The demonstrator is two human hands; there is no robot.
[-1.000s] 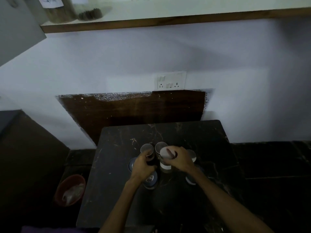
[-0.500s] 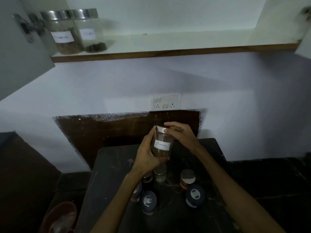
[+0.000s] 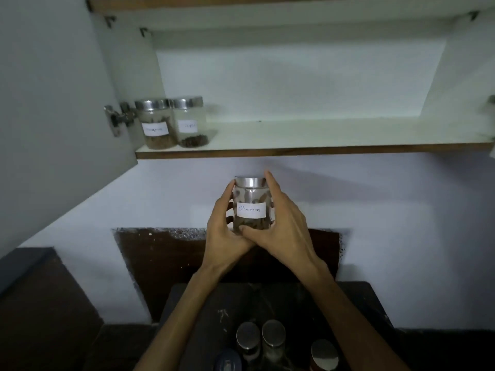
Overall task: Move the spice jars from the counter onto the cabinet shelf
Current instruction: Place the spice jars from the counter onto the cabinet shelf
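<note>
Cinnamon jar (image 3: 250,207) is mid-lift, cupped between left hand (image 3: 223,231) and right hand (image 3: 281,223), fingers wrapped round its sides, below the cabinet shelf (image 3: 308,149). Next, probably: raise it over the edge, beside the two shelved jars (image 3: 171,123). Counter jars (image 3: 261,341) are cut off below; the shelved labels are unreadable.

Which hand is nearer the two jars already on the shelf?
Left. The left hand grips the cinnamon jar on the side toward the shelf jars; the right hand grips its far side.
</note>
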